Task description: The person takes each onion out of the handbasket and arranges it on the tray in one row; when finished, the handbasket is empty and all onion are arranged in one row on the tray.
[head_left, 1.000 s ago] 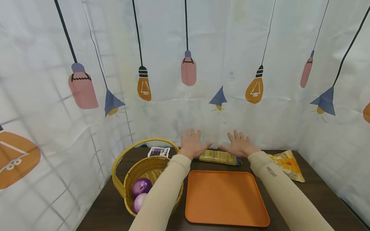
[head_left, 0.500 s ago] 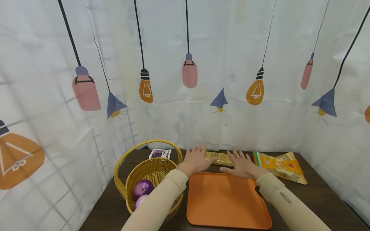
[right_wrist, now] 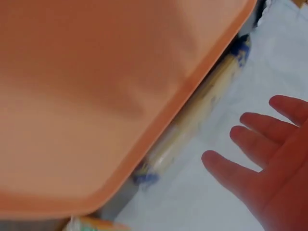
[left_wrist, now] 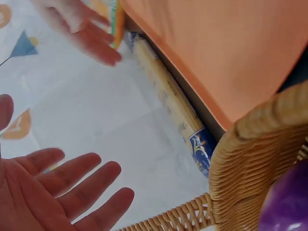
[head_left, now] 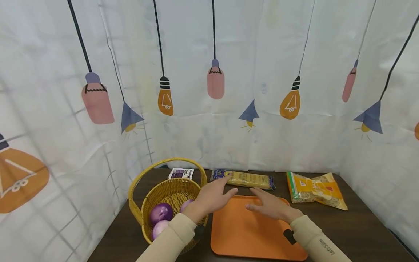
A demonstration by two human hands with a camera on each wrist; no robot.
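My left hand [head_left: 214, 195] hovers with spread fingers between the wicker basket [head_left: 148, 203] and the orange tray [head_left: 252, 233], holding nothing. Above the tray's right half, my right hand [head_left: 270, 203] is likewise empty, its fingers extended. Inside the basket lie purple onion-like balls [head_left: 161, 213], partly hidden by my left arm. Behind the tray lies a long yellow-and-blue packet [head_left: 250, 179], which looks like dried noodles. The left wrist view shows my left fingers [left_wrist: 91, 180] apart, with the basket rim at lower right. In the right wrist view, my right fingers [right_wrist: 255, 144] are separated.
A yellow-orange bag [head_left: 315, 190] of pale dry food lies at the back right of the dark table [head_left: 353, 233]. Behind the basket is a small white-and-purple packet [head_left: 181, 173]. A curtain [head_left: 196, 142] printed with lamps hangs around the table. The basket's tall handle [head_left: 140, 178] arches upward.
Both hands have drawn back from the far side of the table toward me, uncovering the long packet and the bag. The basket and tray stay in place.
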